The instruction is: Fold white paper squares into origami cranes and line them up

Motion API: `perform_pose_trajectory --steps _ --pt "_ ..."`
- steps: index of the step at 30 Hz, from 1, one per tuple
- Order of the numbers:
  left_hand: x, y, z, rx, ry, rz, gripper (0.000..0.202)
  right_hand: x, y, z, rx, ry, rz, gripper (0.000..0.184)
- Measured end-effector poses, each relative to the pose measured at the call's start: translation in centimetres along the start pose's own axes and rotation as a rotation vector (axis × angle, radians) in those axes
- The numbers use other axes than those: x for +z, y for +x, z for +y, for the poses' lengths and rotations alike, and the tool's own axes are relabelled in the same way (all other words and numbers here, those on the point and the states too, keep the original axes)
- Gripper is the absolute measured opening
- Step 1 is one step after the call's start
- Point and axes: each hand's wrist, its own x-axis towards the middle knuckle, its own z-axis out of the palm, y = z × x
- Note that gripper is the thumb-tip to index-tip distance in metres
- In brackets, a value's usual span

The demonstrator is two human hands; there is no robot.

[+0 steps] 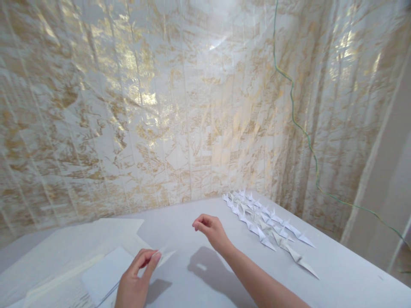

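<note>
My left hand [135, 278] is low at the front, pinching a small folded white paper piece [166, 256] between thumb and fingertips, just above the white table [192, 222]. My right hand [210, 230] hovers over the table's middle with its fingers curled loosely and nothing in them. Its shadow falls on the table below. To its right, several folded white paper cranes [266, 224] lie in rows running away toward the back wall.
A stack of white paper sheets [105, 273] lies under my left hand, on larger white sheets [73, 244] at the left. A crinkled white and gold curtain [160, 107] backs the table. A green wire [308, 145] hangs at the right.
</note>
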Motion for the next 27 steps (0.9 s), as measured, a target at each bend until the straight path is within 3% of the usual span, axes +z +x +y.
perform_pose_trajectory --steps 3,6,11,19,27 --pt "0.0 -0.2 -0.2 -0.059 -0.028 -0.003 0.039 1.0 -0.7 -0.5 0.036 -0.006 -0.080 0.033" --pt "0.3 -0.7 -0.3 -0.073 -0.051 -0.007 0.042 3.8 -2.3 -1.3 0.086 -0.007 -0.221 0.027" --pt "0.9 -1.3 0.2 -0.058 -0.091 -0.015 0.045 6.7 -3.9 -2.9 0.184 -0.021 -0.126 0.020" --pt "1.7 -1.9 0.8 -0.165 -0.236 0.052 0.047 6.0 -3.8 -3.2 0.096 -0.007 -0.100 0.014" --pt "3.3 0.5 1.0 -0.288 -0.343 -0.078 0.043 4.4 -1.4 -1.1 0.191 0.171 -0.093 0.021"
